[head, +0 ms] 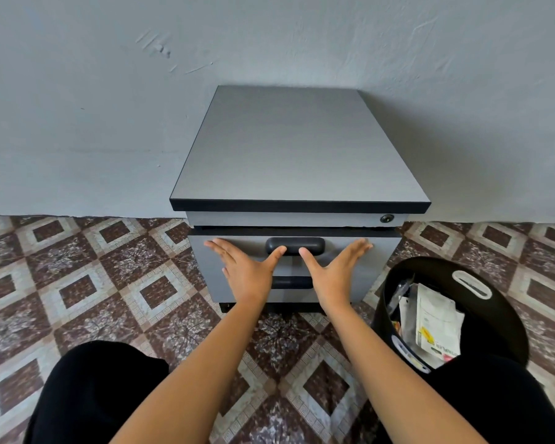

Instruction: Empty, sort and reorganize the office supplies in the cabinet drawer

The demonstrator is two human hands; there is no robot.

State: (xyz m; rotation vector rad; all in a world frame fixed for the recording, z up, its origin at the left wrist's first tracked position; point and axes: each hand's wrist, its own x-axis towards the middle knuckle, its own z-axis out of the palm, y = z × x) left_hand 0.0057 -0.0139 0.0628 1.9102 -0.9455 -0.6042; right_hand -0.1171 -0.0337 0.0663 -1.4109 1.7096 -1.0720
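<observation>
Here: top drawer (385, 261) in grey cabinet (297, 149), at wall. L hand (247, 271), R hand (334, 274): fingers straight, spread, flat on drawer front beside handle (295, 244); holding nothing. Bin (507, 331) w/ papers (436, 318), right.

Head-worn — forward and down, near cabinet (298, 145)

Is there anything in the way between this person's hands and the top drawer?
Nothing visible. The left hand and right hand lie flat on the drawer front, one each side of its black handle. The black bin stands off to the right, beside the cabinet.
</observation>
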